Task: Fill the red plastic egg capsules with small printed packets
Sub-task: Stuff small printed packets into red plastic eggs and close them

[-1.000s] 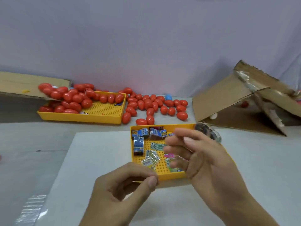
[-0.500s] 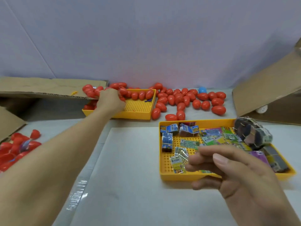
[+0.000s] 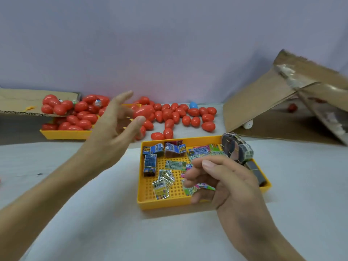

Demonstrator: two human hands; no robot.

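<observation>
A pale tabletop (image 3: 75, 213) carries everything, with an opened cardboard box (image 3: 273, 110) propped at its far right corner and a flattened cardboard flap (image 3: 24, 102) at the far left. Along the far edge sits a yellow tray (image 3: 62, 133) heaped with red egg capsules (image 3: 75, 113), and more capsules spill loose beside it toward the middle, a single blue egg (image 3: 193, 105) among them. Nearer the front edge, right of centre, a second yellow tray (image 3: 162, 203) holds the small printed packets (image 3: 163, 182). The left hand (image 3: 111, 134) is raised above the far tray, its grip pinching one red egg capsule (image 3: 144, 112) between thumb and fingers. The right hand (image 3: 222, 181) hovers over the packet tray, its grip curled round a banded bundle of packets (image 3: 237, 150).
</observation>
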